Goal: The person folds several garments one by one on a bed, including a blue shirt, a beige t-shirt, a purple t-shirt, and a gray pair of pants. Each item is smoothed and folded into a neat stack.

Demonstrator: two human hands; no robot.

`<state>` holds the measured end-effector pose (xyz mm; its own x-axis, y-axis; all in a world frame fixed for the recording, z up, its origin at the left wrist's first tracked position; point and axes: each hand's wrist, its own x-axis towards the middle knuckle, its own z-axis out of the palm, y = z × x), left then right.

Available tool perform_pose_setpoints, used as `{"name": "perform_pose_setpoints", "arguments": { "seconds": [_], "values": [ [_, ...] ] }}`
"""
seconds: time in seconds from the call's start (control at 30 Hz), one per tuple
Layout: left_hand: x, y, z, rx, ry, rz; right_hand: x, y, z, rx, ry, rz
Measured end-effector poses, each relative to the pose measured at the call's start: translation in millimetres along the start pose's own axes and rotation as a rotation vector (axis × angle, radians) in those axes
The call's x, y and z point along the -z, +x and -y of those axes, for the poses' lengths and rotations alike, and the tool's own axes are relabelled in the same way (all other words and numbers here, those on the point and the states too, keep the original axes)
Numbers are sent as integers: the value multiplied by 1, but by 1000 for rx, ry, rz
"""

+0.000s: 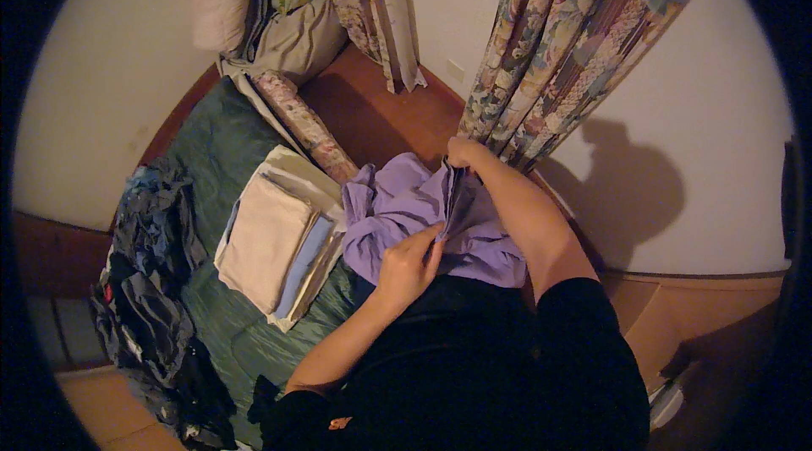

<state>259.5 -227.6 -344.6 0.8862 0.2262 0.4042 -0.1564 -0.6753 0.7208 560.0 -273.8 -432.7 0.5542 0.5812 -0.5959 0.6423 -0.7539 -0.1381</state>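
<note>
A crumpled lavender cloth [393, 197] lies bunched in front of me, close against my body. With thumb and fingers my left hand [409, 264] pinches the near end of a raised edge of it. The far end of that same edge is gripped by my right hand [468, 153], so a dark-looking fold stands up between the two. Just left of the cloth is a stack of folded fabrics [269, 242], cream on top with blue and pale yellow layers below. Part of the lavender cloth is hidden behind my right forearm.
Green bedding [222, 127] spreads under the stack. Dark clothes [149, 305] are heaped along its left edge. Beyond lie a rolled floral fabric [304, 121], a reddish-brown wooden surface [380, 102] and a beige pillow [301, 39]. A floral curtain [539, 51] hangs close by my right hand.
</note>
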Motion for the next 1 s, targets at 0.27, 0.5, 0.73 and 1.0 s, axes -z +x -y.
{"name": "perform_pose_setpoints", "arguments": {
  "seconds": [0.27,0.5,0.73,1.0],
  "values": [
    [35,12,-1,-19,33,-202,76,-3,-46,-8,302,-242],
    [129,87,-32,-157,146,-634,320,-113,6,124,182,-649],
    [245,209,-99,-365,-81,-893,440,-339,78,38,441,-1022],
    [318,297,-44,-502,-111,-625,518,-281,17,235,531,-1162]
  ]
}}
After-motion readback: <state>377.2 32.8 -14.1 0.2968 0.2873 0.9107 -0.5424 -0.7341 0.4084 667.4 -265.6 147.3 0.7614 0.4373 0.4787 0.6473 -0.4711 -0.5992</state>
